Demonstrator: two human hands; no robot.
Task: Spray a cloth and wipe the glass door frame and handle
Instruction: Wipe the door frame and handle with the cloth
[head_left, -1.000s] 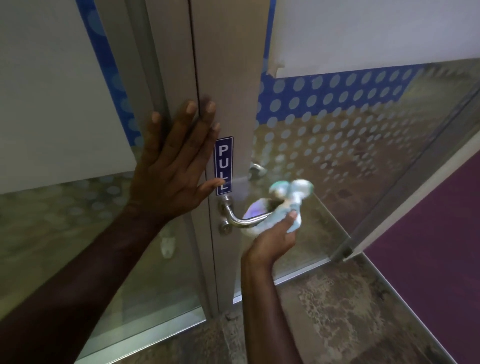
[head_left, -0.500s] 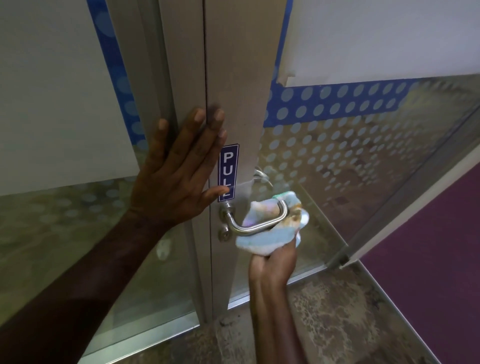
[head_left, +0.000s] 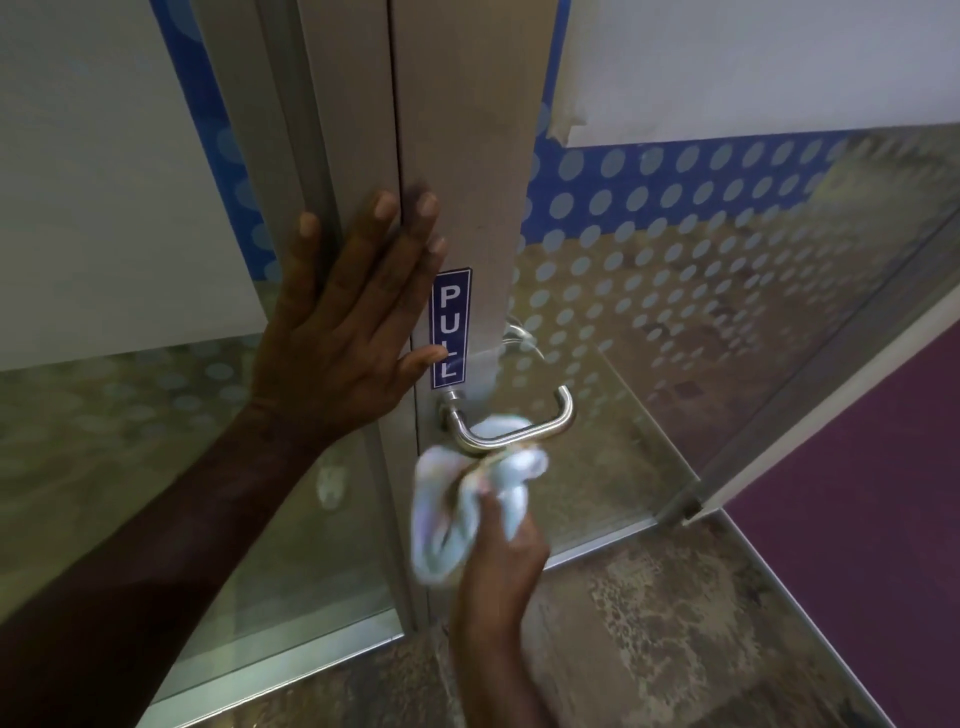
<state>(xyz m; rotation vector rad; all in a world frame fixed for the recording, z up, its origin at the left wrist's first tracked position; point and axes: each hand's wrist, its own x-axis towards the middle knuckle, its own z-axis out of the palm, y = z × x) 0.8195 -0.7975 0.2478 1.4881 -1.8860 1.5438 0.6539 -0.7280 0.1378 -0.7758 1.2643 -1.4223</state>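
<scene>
Against the door frame (head_left: 467, 156), left hand (head_left: 343, 332) lies flat, fingers spread, holding nothing; thumb tip touches the blue PULL sticker (head_left: 451, 328). Right hand (head_left: 501, 545), below and to the right of the left, grips a bunched pale cloth (head_left: 467, 499). Cloth top presses against the underside of the metal handle (head_left: 519, 431), just above the right hand.
</scene>
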